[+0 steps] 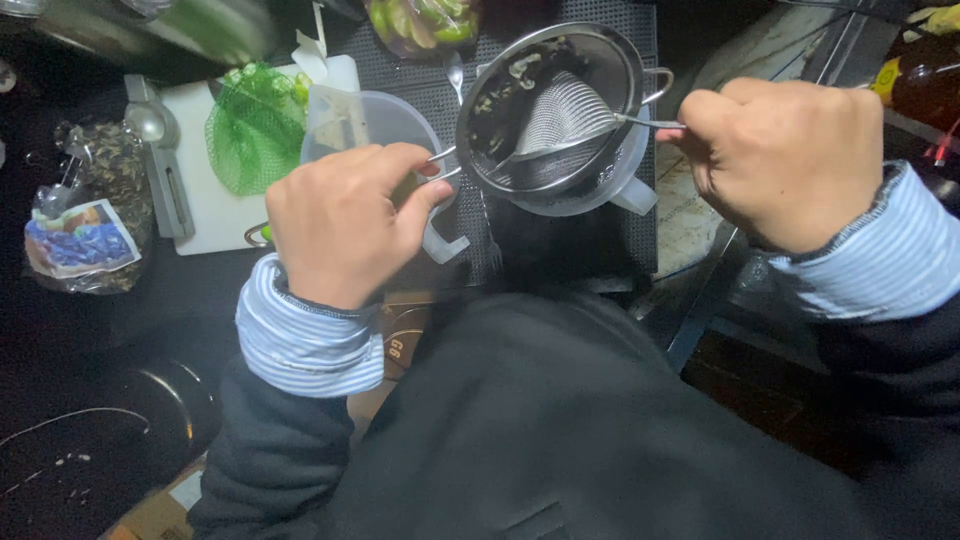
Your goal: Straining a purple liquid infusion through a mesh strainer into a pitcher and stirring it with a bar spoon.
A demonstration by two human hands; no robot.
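Both hands are busy at a metal strainer point(553, 105). Left hand point(340, 225) is closed around the strainer's wire handle, holding it over a clear plastic jug point(610, 185) that sits just beyond and between the hands. Right hand point(790, 160) is clenched on a thin metal utensil point(600, 130), whose far end lies inside the mesh. Dark bits cling to the strainer's inner wall on the left-hand side, so the straining looks under way and not finished; how much has gone through into the jug cannot be told.

Underneath lies a dark worktop point(600, 250), dimly lit. Beyond the left hand rests a white board point(205, 200) with a green net bag point(255, 125) on it, and a second clear container point(365, 125) beside that. Farther out past the left hand lies a clear bag point(85, 215) of dark dried pieces. A metal scoop point(155, 150) rests at the board's edge.
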